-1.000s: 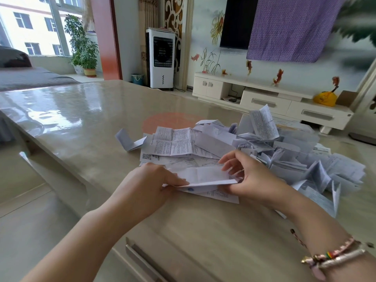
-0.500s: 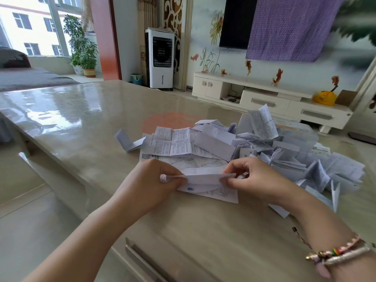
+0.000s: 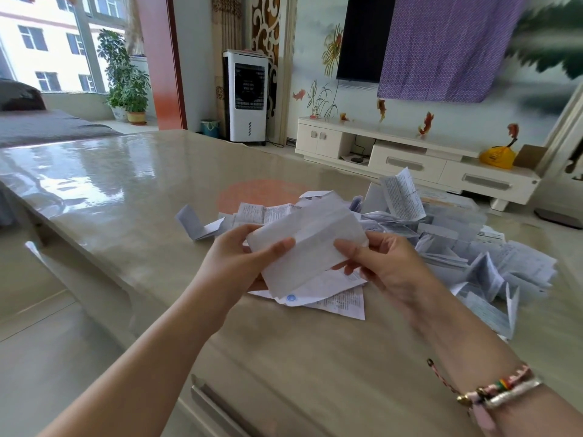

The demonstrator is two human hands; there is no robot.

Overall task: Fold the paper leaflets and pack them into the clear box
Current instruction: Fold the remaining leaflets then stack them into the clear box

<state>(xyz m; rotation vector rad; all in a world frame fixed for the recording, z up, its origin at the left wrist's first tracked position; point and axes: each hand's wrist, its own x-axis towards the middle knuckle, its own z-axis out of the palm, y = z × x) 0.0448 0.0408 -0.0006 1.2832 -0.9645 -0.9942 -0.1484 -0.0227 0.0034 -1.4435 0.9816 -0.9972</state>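
I hold a white paper leaflet [image 3: 310,247] above the table, creased lengthwise and tilted toward me. My left hand [image 3: 235,260] pinches its left end with thumb on the near face. My right hand [image 3: 383,263] pinches its right end. A heap of loose leaflets [image 3: 473,247] lies behind and to the right. Flat printed sheets [image 3: 334,298] lie on the table under the held leaflet. The clear box [image 3: 454,212] stands at the back of the heap, partly hidden by papers, with one leaflet [image 3: 402,193] sticking up beside it.
The glossy beige table [image 3: 126,200] stretches to the left and far side. A small folded leaflet [image 3: 197,223] lies alone left of the heap. The table's near edge has a drawer handle [image 3: 217,405] below my arms.
Both hands have lifted the leaflet off the sheets on the table and raised it, turning its broad side toward me. It was a narrow folded strip held low before.
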